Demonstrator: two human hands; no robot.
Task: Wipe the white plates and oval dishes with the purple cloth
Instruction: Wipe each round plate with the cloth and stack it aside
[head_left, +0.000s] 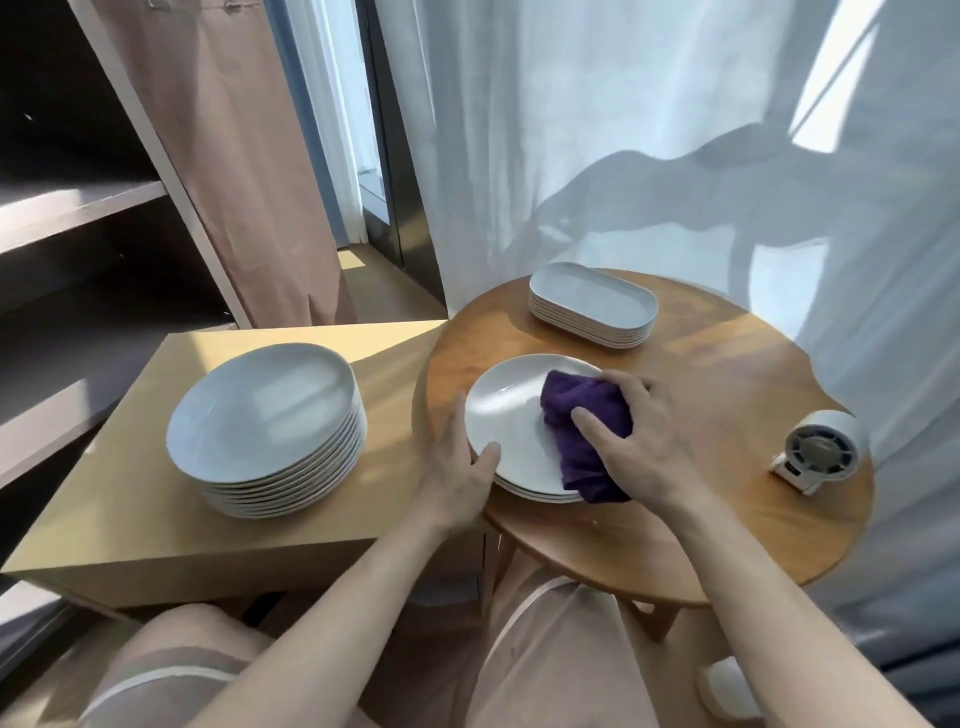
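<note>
Currently the right hand (639, 441) has its fingers curled over the bunched purple cloth (582, 415), thumb laid across it, pressing it onto the right half of the top plate (509, 410). The left hand (462, 467) grips that plate's near-left rim: thumb on top, fingers round the edge. The plate sits on a short stack on the round wooden table (727, 374). Beyond the right fingers: stack of oval dishes (592, 306). Right of them: small white fan (815, 452). Left of the left fingers, on a pale square table (130, 493): tall stack of plates (270, 415), apart from both hands.
</note>
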